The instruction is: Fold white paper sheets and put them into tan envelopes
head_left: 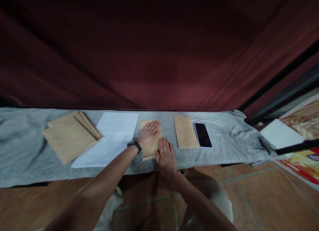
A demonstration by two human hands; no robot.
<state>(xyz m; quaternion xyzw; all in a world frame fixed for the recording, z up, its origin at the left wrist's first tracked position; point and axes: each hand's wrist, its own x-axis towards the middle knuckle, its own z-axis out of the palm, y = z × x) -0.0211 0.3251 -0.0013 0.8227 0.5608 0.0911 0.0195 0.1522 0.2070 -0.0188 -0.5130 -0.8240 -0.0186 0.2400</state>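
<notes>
A brown envelope lies in the middle of the grey cloth. My left hand, with a black band at the wrist, rests flat on top of it, fingers together and pointing away. My right hand lies flat at the envelope's near right edge, partly on the cloth. Neither hand grips anything. A second brown envelope lies just to the right, apart from both hands.
A stack of brown envelopes sits at the left, with white sheets of paper beside it. A dark phone lies right of the second envelope. A dark red curtain hangs behind. White paper and colourful prints lie at the right.
</notes>
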